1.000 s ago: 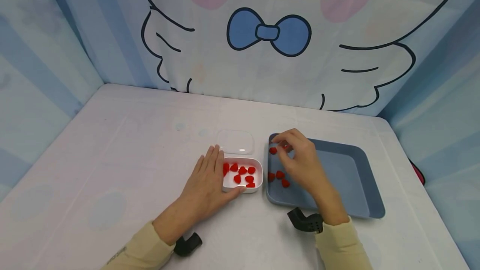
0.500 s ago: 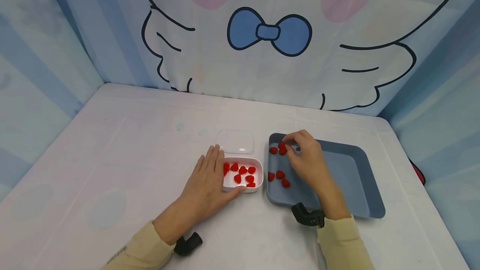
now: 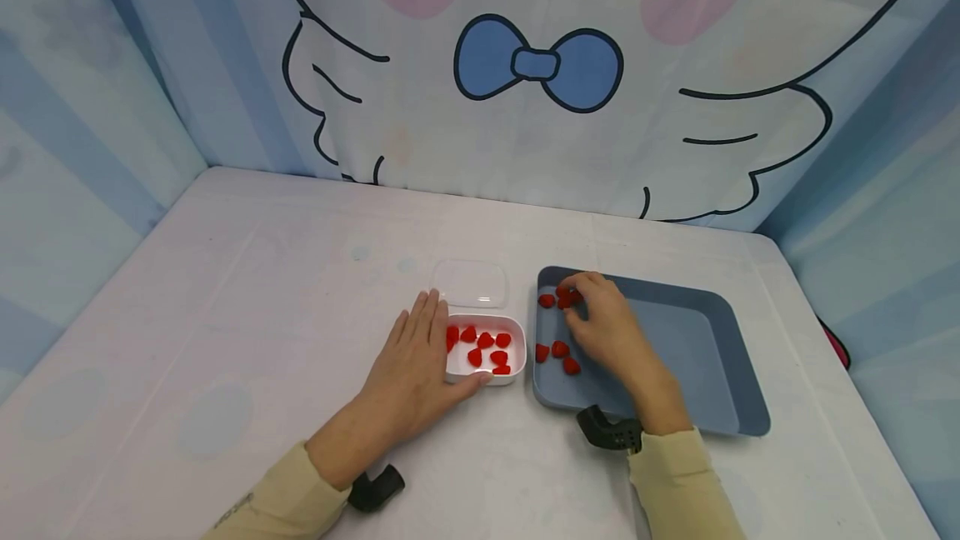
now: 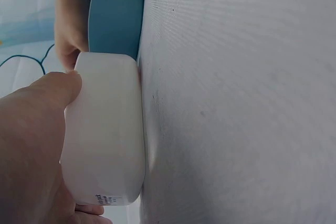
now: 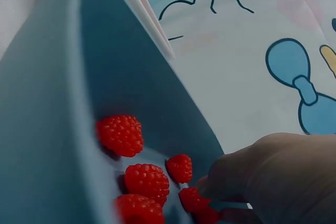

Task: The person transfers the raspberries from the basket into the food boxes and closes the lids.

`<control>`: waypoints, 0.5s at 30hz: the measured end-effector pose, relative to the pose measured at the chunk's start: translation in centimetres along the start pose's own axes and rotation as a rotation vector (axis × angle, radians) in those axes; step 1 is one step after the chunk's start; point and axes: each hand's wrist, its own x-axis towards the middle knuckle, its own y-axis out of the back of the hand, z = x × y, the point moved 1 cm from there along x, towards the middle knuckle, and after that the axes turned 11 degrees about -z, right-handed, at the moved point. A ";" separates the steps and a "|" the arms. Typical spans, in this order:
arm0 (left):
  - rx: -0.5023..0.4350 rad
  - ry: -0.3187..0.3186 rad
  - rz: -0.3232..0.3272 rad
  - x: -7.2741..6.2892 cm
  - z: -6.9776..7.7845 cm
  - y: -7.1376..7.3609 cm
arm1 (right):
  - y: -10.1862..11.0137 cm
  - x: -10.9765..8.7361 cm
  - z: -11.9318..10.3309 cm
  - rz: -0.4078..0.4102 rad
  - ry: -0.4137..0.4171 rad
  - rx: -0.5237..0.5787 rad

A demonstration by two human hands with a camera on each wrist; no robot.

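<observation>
My left hand point(image 3: 408, 365) lies with straight fingers along the left side of a small white plastic box point(image 3: 517, 365), its thumb at the near rim. In the left wrist view the thumb rests at the top edge of the box point(image 4: 107, 129). Several red raspberries point(image 3: 486, 341) sit inside it. Over the left end of a blue-grey tray point(image 3: 675, 290), my right hand point(image 3: 607, 323) reaches down with thumb and index finger round a raspberry point(image 5: 193, 200), beside other raspberries point(image 5: 147, 182). The other fingertips are hidden in the right wrist view.
A clear plastic lid point(image 3: 470, 283) lies behind the white box. Three more raspberries point(image 3: 560, 349) lie nearer the front of the tray. A patterned curtain point(image 3: 540, 140) stands along the back edge of the white table point(image 3: 247, 290).
My right hand first moved right, off the far-left raspberries, then shifted slightly back left and closer to them. The left hand and white box stay in place.
</observation>
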 end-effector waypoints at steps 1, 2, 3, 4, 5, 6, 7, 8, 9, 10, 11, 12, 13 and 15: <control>0.000 0.001 0.000 0.0 0.0 0.0 | -0.1 0.0 0.0 -0.009 0.001 -0.005; -0.001 0.001 -0.001 0.0 0.0 0.0 | -0.1 0.1 0.0 -0.015 0.000 -0.011; -0.002 0.002 -0.002 0.0 0.0 0.0 | -0.1 0.1 0.0 -0.019 0.002 -0.016; -0.002 0.002 -0.002 0.0 0.0 0.0 | -0.2 0.1 0.0 -0.020 0.004 -0.022; -0.002 0.002 -0.002 0.0 0.0 0.0 | -0.2 0.1 0.0 -0.018 0.008 -0.029; -0.003 0.001 -0.001 0.0 0.0 0.0 | -0.2 0.1 0.0 -0.016 0.009 -0.034; -0.003 0.001 -0.001 0.0 0.0 0.0 | -0.2 0.1 0.0 -0.011 0.013 -0.041; -0.002 0.000 -0.001 0.0 0.0 0.0 | -0.2 0.1 0.0 -0.008 0.011 -0.045; -0.003 0.000 0.000 0.0 0.0 0.0 | -0.3 0.0 0.0 -0.005 0.010 -0.047; -0.003 0.000 0.001 0.0 0.0 0.0 | -0.3 0.0 0.0 -0.001 0.008 -0.051; -0.004 -0.001 0.001 0.0 0.0 0.0 | -0.3 0.0 0.0 0.002 0.006 -0.052; -0.004 0.000 0.001 0.0 0.0 0.0 | -0.3 0.0 0.0 0.003 0.003 -0.050; -0.004 0.000 0.000 0.0 0.0 0.0 | -0.3 0.0 -0.1 0.005 0.003 -0.051; -0.006 0.000 0.001 0.0 0.0 0.0 | -0.3 0.0 -0.1 0.011 0.005 -0.053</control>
